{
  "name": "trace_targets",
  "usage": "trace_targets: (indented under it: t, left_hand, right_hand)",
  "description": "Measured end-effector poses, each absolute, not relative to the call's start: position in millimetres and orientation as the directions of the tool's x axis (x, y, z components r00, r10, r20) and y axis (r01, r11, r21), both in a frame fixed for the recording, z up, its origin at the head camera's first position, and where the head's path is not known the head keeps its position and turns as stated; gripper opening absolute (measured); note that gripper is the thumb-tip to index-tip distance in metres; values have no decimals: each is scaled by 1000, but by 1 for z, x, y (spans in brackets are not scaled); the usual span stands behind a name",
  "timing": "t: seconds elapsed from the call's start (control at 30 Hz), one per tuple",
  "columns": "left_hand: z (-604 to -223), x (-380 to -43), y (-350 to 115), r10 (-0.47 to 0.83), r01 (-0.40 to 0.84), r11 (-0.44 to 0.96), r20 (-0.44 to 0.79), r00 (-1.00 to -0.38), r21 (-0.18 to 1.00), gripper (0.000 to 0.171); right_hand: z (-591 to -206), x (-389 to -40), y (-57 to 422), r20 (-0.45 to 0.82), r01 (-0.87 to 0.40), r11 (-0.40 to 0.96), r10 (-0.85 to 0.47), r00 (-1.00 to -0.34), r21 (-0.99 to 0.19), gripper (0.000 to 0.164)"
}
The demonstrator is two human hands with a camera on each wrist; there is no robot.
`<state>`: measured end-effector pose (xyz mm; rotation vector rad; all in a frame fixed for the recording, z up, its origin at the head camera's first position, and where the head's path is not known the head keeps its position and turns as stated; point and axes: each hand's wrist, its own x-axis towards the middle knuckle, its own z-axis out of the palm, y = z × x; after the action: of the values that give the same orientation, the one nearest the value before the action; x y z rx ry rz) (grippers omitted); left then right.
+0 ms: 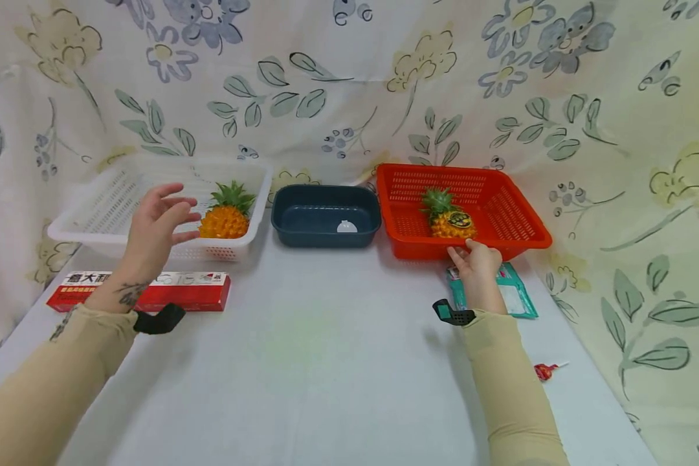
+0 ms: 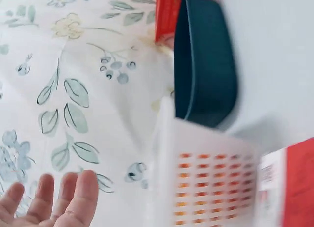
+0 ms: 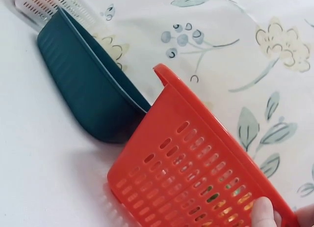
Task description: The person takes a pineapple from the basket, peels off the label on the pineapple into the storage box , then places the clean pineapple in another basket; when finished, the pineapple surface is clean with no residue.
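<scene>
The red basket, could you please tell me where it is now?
In the head view, the red basket stands right of the dark blue bin, with the right hand at its front rim.

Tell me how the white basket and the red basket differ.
In the head view, the white basket looks wider than the red basket. The right hand grips the red basket's rim; the white basket's is ungripped. Both have slotted walls and hold a pineapple.

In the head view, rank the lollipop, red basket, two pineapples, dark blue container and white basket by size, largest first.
1. White basket
2. Red basket
3. Dark blue container
4. Left pineapple and right pineapple: too alike to rank
5. Lollipop
</scene>
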<state>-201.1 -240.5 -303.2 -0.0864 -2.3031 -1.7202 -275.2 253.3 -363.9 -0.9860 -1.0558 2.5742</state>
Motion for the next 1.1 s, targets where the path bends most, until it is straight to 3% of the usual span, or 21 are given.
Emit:
trace_targets:
  t: [0.07,0.17,0.33,0.5,0.77,1.1]
  left_hand:
    - [-313,-187,-247,-164,148,80,160,-973,986,43]
    - [-330,-173,-258,-252,85,-209,30,-967,974,46]
    - [-352,-166,-277,-368,20,-443,-161,-916,897,59]
    - [-361,-176,-290,-370,-32,-575,-296,-881,817,68]
    - [-365,-195,-296,-358,-11,-691,-356,-863,722,96]
    - [-372,-216,-296,-448,175,-773,-330,-831,609,99]
  right_hand:
    - [-364,-276,253,-513,74,-730,400,-760,-679,83]
    - [-363,-276,253,-518,75,-735,398,-757,-674,82]
    - [-362,-274,251,-513,68,-751,379,-770,-657,86]
    - [-362,-273,251,-506,62,-753,375,-777,-655,87]
    - [-363,-275,251,-504,63,-752,375,-778,-656,87]
    - [-364,-274,252,-512,68,-753,375,-773,-654,87]
